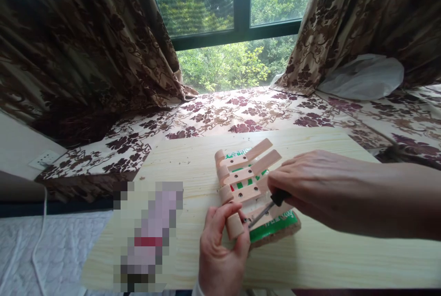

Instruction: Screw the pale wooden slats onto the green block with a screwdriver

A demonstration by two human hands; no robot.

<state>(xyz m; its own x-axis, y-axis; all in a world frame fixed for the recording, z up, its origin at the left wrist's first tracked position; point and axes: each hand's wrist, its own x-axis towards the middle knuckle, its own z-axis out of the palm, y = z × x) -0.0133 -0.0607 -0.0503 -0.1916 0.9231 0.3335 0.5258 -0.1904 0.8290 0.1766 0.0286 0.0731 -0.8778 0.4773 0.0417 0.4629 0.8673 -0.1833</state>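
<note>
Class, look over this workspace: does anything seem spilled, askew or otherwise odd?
Yes: small dark crumbs lie scattered on the tabletop, left of the wooden pieces, like unswept debris. A pixelated patch also hides part of the picture's left side.

Nearest wooden piece: pale; its thick rounded end is sitting between the left fingers.
Three other wooden pieces: pale, are lying in a row beyond the left fingers, dark screw heads showing.
Screwdriver: the right fingers are gripping its dark handle; its metal shaft is slanting toward the left fingers.
Green-and-white package: is lying under the pieces.
</note>
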